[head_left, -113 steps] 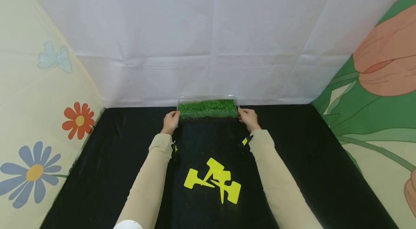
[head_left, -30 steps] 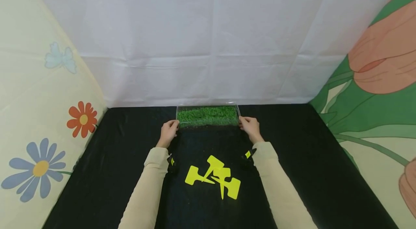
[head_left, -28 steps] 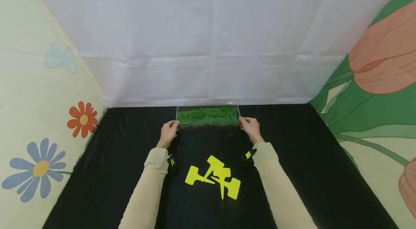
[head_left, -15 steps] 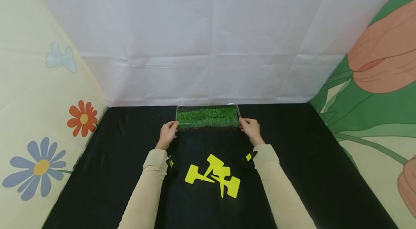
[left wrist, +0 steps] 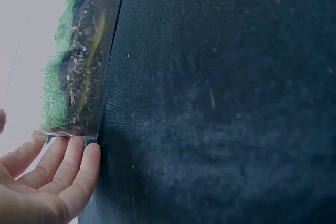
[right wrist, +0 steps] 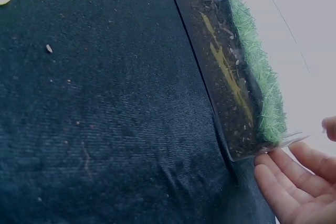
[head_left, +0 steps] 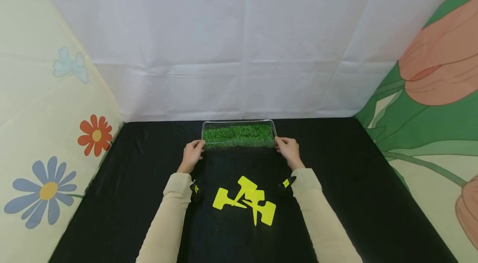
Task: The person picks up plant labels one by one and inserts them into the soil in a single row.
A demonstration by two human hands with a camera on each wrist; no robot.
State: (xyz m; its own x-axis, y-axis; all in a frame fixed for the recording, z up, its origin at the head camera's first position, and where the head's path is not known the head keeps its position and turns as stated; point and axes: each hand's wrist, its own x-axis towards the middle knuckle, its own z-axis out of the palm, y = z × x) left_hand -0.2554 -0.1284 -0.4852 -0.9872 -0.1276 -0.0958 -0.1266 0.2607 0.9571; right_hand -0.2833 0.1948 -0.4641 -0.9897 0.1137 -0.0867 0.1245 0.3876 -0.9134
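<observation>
A clear box (head_left: 239, 144) stands at the far side of the black cloth, with dark soil inside and bright green grass (head_left: 239, 132) on top. Its left end wall is touched by my left hand (head_left: 191, 154). In the left wrist view, the fingers (left wrist: 73, 179) are fairly straight against that wall and the thumb stays apart at the frame edge. Against the right end lies my right hand (head_left: 288, 150), its fingers (right wrist: 286, 182) likewise extended and the thumb (right wrist: 329, 128) off the box. A yellowish streak (right wrist: 226, 69) shows in the soil through the front wall.
Several yellow T-shaped plant labels (head_left: 244, 200) lie overlapped on the black cloth (head_left: 157, 147) between my forearms. White sheeting (head_left: 242, 47) hangs behind the box, and flower-patterned panels rise at both sides. Small crumbs dot the cloth.
Between both hands, the box has come towards me, away from the white sheeting, and still slides slightly over the last second. The plant labels have stayed in place.
</observation>
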